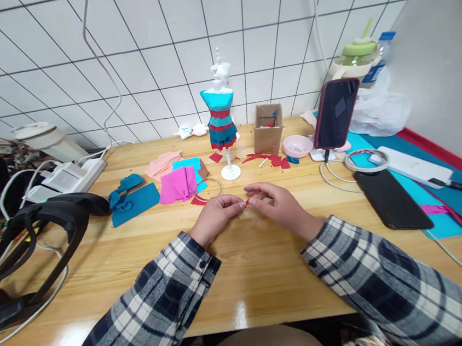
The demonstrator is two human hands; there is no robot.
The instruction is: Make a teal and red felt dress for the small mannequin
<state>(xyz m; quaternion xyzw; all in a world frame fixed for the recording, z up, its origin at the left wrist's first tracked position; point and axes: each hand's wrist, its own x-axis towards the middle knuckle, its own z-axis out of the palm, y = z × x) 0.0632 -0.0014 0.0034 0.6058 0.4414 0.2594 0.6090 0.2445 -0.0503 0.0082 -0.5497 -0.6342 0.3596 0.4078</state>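
My left hand [220, 215] and my right hand [278, 205] meet over the middle of the wooden table. A tiny red scrap [247, 202] is pinched between their fingertips; whether it is paper or cloth I cannot tell. Both hands have thumb and fingers closed on it. Just beyond them stands a small white mannequin [221, 75] on a round base, wearing a dress [221, 120] in turquoise, teal and red layers. Near my left hand lie a thin ring [211, 180], a magenta piece [178, 184] and a teal sheet [137, 204].
Behind, a cardboard box [268, 139] and a pink bowl [297, 146] stand among red scraps [276, 160]. At right are a propped phone [337, 112], a black phone [393, 200], a tape roll [366, 160] and cables. A black headset [65, 212] and power strip [86, 177] occupy the left.
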